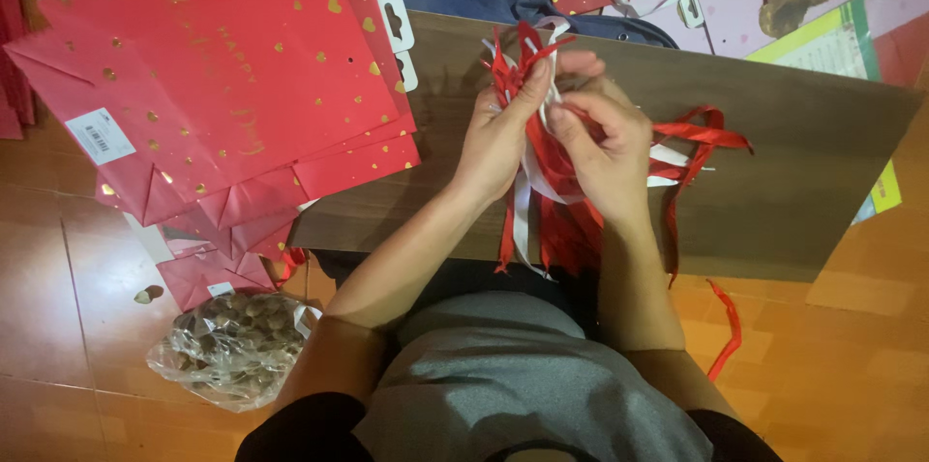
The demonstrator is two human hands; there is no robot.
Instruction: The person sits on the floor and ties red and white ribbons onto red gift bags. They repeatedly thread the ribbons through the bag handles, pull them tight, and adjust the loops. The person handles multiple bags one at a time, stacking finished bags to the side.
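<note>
- The bundle of red and white ribbons [542, 181] is thin, glossy strip material, some lengths flat and some curled; its top ends fan out above the hands and its tails hang down over the near edge of the wooden board [774, 162].
- The left hand [503, 128] is closed around the upper part of the bundle, fingers wrapped round it and fingertips up among the fanned ends.
- The right hand [605, 148] is closed too, thumb and fingers pinching ribbon strands just beside the left hand; the two hands touch over the bundle.
- So the bundle lies between both palms, its middle hidden by them, with loose red loops [702, 133] spilling to the right of the right hand across the board.
- The board is dark brown, flat and rectangular with a visible wood grain, lying across the person's lap above a grey garment.
- A stack of red paper gift bags [223, 85], folded flat and matte with small gold hearts, overlaps the board's left end.
- A crinkled clear plastic bag of brown nuts [237, 346] sits on the orange tiled floor [842, 375], well apart from the hands.
- One stray red ribbon strip [728, 331] lies on the floor near the right forearm.
</note>
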